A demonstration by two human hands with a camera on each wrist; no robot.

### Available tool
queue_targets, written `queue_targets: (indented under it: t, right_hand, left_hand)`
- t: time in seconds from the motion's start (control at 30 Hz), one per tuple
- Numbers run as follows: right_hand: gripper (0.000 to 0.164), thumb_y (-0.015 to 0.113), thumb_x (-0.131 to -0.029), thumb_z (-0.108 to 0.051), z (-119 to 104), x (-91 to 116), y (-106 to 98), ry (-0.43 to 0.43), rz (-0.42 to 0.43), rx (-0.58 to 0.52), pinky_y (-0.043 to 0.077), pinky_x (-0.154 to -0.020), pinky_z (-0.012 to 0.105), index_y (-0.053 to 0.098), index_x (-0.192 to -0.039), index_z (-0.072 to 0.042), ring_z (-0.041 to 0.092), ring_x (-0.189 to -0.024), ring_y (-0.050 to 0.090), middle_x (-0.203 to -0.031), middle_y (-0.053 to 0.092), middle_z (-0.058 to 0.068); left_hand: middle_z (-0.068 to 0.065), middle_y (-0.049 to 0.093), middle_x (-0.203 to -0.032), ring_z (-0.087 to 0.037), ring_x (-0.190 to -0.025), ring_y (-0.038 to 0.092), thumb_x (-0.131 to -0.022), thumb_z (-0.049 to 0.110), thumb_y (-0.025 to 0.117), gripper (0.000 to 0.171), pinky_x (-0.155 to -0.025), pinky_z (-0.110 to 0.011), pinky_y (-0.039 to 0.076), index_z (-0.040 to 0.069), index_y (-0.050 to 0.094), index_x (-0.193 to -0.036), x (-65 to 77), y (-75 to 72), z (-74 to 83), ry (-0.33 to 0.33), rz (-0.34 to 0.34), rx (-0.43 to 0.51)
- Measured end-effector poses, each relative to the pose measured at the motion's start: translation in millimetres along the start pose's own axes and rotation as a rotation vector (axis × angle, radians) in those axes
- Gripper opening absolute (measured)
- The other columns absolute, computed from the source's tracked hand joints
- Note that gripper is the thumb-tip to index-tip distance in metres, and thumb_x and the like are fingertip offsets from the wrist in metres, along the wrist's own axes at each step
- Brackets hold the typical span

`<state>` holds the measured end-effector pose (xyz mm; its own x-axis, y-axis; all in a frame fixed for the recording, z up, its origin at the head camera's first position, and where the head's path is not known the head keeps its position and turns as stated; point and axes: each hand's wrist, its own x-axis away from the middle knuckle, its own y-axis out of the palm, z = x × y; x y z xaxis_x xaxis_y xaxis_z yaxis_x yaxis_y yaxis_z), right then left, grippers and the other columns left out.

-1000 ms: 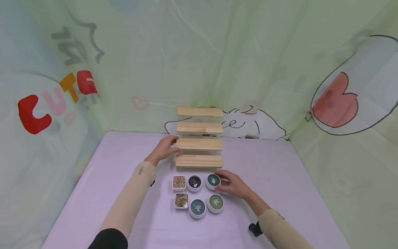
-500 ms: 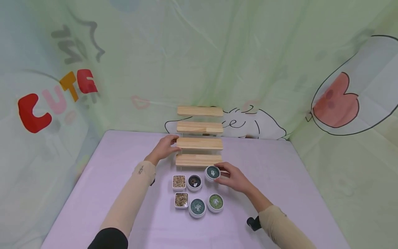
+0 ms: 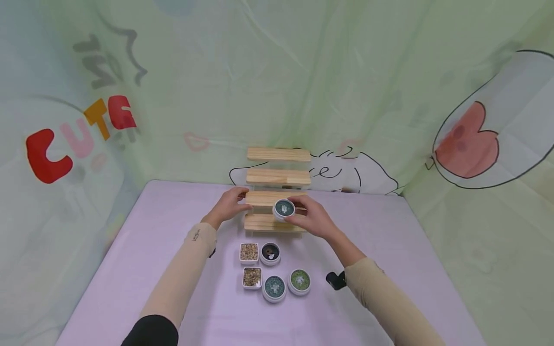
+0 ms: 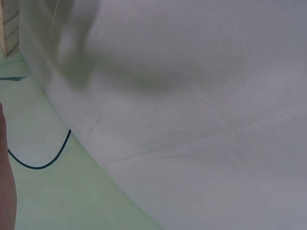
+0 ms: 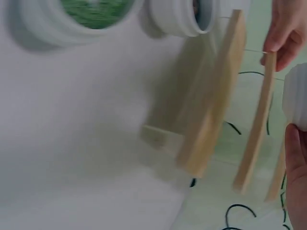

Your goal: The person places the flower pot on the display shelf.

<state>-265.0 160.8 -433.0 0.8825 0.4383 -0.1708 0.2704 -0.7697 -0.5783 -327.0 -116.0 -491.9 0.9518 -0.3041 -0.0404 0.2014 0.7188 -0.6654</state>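
A wooden tiered rack (image 3: 278,177) with several stepped boards stands at the back of the table. My left hand (image 3: 227,206) pinches the left end of its second board from the front, and the right wrist view shows those fingers on the wood (image 5: 252,143). My right hand (image 3: 312,217) holds a round white pot (image 3: 284,209) with dark green, white-flecked contents above the two lower boards. In the right wrist view that pot (image 5: 296,96) shows at the right edge, above my fingers. Only a sliver of left hand (image 4: 5,182) appears in the left wrist view.
In front of the rack stand two square pots (image 3: 248,252) of tan grains, a dark-filled round pot (image 3: 270,253), a blue-green one (image 3: 274,287) and a bright green one (image 3: 299,281). Printed cloth (image 3: 277,86) walls the lilac table (image 3: 368,240) behind and on both sides.
My right hand has lifted the dark green pot off the table and carried it forward and slightly left, over the lower boards. My left hand has stayed at the rack.
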Motion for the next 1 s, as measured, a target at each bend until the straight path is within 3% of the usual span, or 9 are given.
queue_targets:
  t: [0.07,0.17,0.3,0.53,1.0]
  right_hand:
    - [0.055,0.078,-0.083,-0.006,-6,-12,-2,0.023,0.012,0.012,0.052,-0.100,0.043,0.054,-0.130,0.008,0.035,-0.113,0.059,-0.126,0.057,0.023]
    - [0.056,0.079,-0.083,-0.012,3,-33,-2,0.051,0.041,0.017,0.052,-0.100,0.035,0.054,-0.132,0.002,0.029,-0.114,0.060,-0.127,0.059,0.017]
    - [0.056,0.077,-0.084,-0.013,-7,-50,-5,0.080,0.089,0.010,0.053,-0.099,0.035,0.054,-0.132,0.002,0.029,-0.114,0.061,-0.126,0.059,0.018]
    - [0.058,0.077,-0.086,-0.021,-20,-70,-11,0.160,0.136,0.015,0.055,-0.096,0.036,0.053,-0.135,-0.003,0.028,-0.115,0.060,-0.128,0.059,0.016]
    - [0.060,0.075,-0.087,-0.021,-37,-109,-8,0.176,0.209,-0.020,0.053,-0.098,0.036,0.051,-0.137,0.002,0.029,-0.118,0.057,-0.131,0.057,0.016]
  left_hand:
    - [-0.021,0.052,-0.136,-0.032,-0.121,0.054,-0.087,0.019,0.076,0.065,-0.107,-0.039,0.046,-0.005,0.047,-0.139,0.4,-0.1,0.3,-0.007,-0.001,0.000]
    - [-0.021,0.053,-0.136,-0.032,-0.121,0.054,-0.087,0.018,0.076,0.065,-0.107,-0.039,0.046,-0.006,0.047,-0.139,1.0,-0.4,1.3,-0.011,-0.002,-0.002]
    - [-0.022,0.053,-0.135,-0.032,-0.121,0.054,-0.087,0.018,0.076,0.064,-0.107,-0.040,0.046,-0.006,0.047,-0.139,1.9,-1.1,2.8,-0.014,-0.007,-0.001]
    - [-0.022,0.053,-0.135,-0.032,-0.121,0.054,-0.086,0.018,0.077,0.065,-0.108,-0.039,0.046,-0.006,0.047,-0.139,0.9,-2.2,3.9,-0.020,-0.008,0.009]
    - [-0.022,0.052,-0.136,-0.031,-0.121,0.054,-0.086,0.019,0.076,0.066,-0.108,-0.039,0.045,-0.006,0.047,-0.139,0.6,-2.4,2.8,-0.024,-0.014,0.025]
